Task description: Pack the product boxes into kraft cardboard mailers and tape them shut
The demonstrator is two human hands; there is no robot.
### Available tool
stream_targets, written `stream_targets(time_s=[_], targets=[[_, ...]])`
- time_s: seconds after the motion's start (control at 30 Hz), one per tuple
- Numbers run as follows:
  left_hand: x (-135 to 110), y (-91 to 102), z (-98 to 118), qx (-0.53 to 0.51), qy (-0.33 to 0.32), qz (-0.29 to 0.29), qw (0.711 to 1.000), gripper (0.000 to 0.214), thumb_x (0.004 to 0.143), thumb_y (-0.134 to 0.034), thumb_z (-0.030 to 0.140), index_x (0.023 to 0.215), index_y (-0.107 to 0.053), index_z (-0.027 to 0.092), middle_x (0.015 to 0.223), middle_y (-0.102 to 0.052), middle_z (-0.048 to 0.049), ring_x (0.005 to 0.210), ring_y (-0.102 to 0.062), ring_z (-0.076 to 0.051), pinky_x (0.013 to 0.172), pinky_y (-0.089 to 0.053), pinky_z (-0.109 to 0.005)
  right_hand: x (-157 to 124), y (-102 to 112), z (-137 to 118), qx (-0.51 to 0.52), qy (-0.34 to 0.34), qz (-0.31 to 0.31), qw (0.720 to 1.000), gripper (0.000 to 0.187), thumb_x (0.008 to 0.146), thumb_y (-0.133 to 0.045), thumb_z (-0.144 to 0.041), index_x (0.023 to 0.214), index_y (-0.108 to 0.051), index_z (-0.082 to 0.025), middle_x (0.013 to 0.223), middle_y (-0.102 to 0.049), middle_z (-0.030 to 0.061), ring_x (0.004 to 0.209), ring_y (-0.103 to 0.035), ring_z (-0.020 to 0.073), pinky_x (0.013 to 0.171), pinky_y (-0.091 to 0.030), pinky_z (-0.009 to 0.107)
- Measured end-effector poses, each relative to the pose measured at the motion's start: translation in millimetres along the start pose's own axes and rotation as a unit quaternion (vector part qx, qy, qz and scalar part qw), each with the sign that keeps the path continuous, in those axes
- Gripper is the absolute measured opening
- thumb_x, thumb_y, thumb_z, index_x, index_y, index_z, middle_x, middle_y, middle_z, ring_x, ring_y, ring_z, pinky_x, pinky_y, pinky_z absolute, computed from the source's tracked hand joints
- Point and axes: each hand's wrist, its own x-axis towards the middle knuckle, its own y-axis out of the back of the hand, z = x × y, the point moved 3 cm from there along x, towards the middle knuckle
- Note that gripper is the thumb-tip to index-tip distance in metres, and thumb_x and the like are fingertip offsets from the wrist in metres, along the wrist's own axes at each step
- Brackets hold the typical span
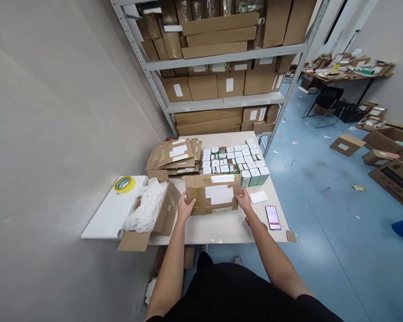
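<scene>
A taped brown cardboard box [212, 194] with a white label on top lies on the white table [221, 226] in front of me. My left hand [185, 206] grips its left end with fingers curled round the edge. On the right end rests my right hand [244, 199], fingers wrapped against the side. Right behind the box stand several small white and green cartons [235, 161] in rows.
An open box with white packing [149, 210] sits at the left, a tape roll [124, 183] beyond it. Flattened cardboard [176, 156] is stacked behind. A phone [273, 217] and a white slip [258, 197] lie to the right. Metal shelving [221, 58] holds cartons; boxes litter the blue floor.
</scene>
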Motion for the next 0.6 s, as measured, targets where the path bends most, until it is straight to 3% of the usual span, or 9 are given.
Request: stream_targets(time_s=[0.17,0.37,0.47,0.6], targets=[[-30,-20.5,-27,0.014,0.036,-0.019,0.999,0.074,0.079,-0.082,0.034,0.142,-0.045,0.021,0.128,-0.068,-0.0137,0.118,-0.067,-0.028,0.102,-0.051,-0.041,-27,-3,27,-0.065,-0.044,0.020,0.997,0.046,0.069,-0.056,-0.034,0.114,-0.056,-0.025,0.108,-0.073,0.0053,0.093,-0.073,0.0246,0.090,-0.057,0.041],[-44,-32.6,-72,-0.031,0.057,-0.025,0.998,0.077,0.073,-0.086,0.030,0.138,-0.047,0.021,0.135,-0.064,-0.0161,0.126,-0.064,-0.029,0.108,-0.049,-0.043,-50,-19,49,-0.092,-0.022,-0.005,0.996,0.058,0.074,-0.059,-0.034,0.131,-0.051,-0.026,0.128,-0.071,0.0084,0.122,-0.066,0.0254,0.104,-0.051,0.044],[-44,-37.4,-93,-0.077,0.049,-0.047,0.995,0.088,0.070,-0.087,0.028,0.146,-0.043,0.023,0.145,-0.059,-0.0166,0.133,-0.059,-0.029,0.111,-0.048,-0.043,-61,-31,63,-0.119,0.000,-0.031,0.992,0.069,0.072,-0.060,-0.032,0.139,-0.048,-0.028,0.132,-0.069,0.0072,0.123,-0.065,0.0272,0.103,-0.052,0.047],[-42,-39.6,-116,-0.122,0.062,-0.078,0.987,0.108,0.069,-0.084,0.023,0.161,-0.027,0.029,0.160,-0.045,-0.0153,0.143,-0.050,-0.032,0.116,-0.044,-0.044,-79,-43,77,-0.087,0.018,-0.021,0.996,0.076,0.067,-0.060,-0.034,0.142,-0.049,-0.025,0.132,-0.067,0.0097,0.124,-0.064,0.0301,0.104,-0.052,0.051]])
